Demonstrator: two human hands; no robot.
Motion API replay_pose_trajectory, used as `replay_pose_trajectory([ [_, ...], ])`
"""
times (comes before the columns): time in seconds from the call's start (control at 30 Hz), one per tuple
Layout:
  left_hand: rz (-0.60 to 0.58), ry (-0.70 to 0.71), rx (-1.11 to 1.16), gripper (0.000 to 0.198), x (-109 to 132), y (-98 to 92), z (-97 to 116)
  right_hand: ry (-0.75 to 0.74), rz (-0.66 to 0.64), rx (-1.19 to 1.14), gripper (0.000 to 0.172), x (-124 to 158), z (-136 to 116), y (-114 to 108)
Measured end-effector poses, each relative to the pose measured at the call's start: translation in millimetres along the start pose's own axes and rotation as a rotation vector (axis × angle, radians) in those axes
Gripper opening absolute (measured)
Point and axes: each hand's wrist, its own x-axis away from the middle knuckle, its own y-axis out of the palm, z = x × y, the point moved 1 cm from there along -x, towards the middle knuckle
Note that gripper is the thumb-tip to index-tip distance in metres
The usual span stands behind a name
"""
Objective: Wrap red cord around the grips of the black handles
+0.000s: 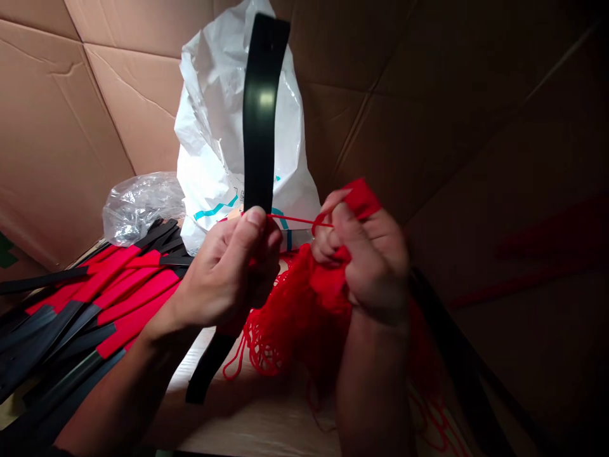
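Observation:
My left hand (238, 260) is closed round the middle of a black rubber-like strap (259, 120), held upright with its lower end showing below the hand. A red cord (295, 219) runs taut from under my left thumb across to my right hand (366, 247). The right fingers are closed on the cord, and a piece of red fabric (362, 198) shows between them. Below both hands lies a tangled heap of red cord (304, 311), partly hidden by my right wrist.
Black straps with red wrapped middles (114, 285) are piled at the left. A clear plastic bag (143, 203) lies behind them. The white plastic bag (204, 127) stands at the back against cardboard walls (133, 76). A pale tabletop (209, 425) shows in front.

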Motion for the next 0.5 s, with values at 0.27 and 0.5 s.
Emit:
replay_pose_trajectory([
  [0.27,-0.017,0.074,-0.285,0.056,-6,-24.3,7,0.128,-0.159,0.432,0.023,35,5,-60],
  [0.5,0.044,0.160,-0.273,0.052,13,-33.2,30,0.600,-0.334,1.063,0.070,51,-38,-124],
])
